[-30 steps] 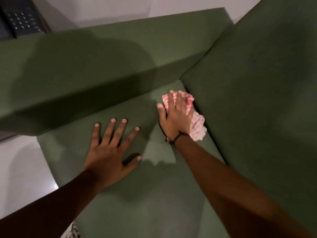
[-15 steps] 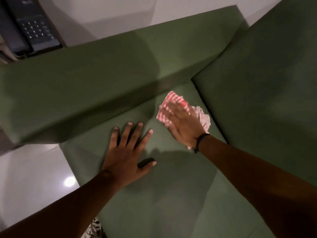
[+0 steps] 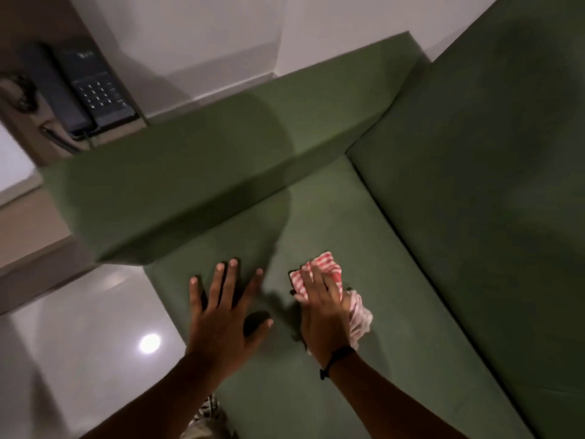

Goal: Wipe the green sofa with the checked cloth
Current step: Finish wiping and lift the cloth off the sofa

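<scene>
- Head view, starting at your right hand point(image 3: 321, 315): fingers are laid out nearly flat on top of the checked cloth point(image 3: 329, 274), pressing it into the seat rather than pinching it. So it's pinned under your palm, not gripped in a fist.
- Cloth is bunched up; the red-checked part pokes out ahead of your fingertips, and a paler crumpled bit trails out on the backrest side of your wrist.
- Its long axis looks like it runs roughly along your hand, pointing toward the seat's far corner where armrest and backrest meet.
- Left hand point(image 3: 221, 315) is empty, fingers spread wide, palm flat on the green sofa point(image 3: 395, 280) just beside the cloth, close to the seat's front edge by the armrest. Looks like you're bracing on it.
- Right hand is obviously the one on the job. Unwiped-looking seat lies ahead toward that far corner and along the backrest seam, so I'd guess the next stroke pushes that way.
- Watch the trailing end, it could fold under.
</scene>
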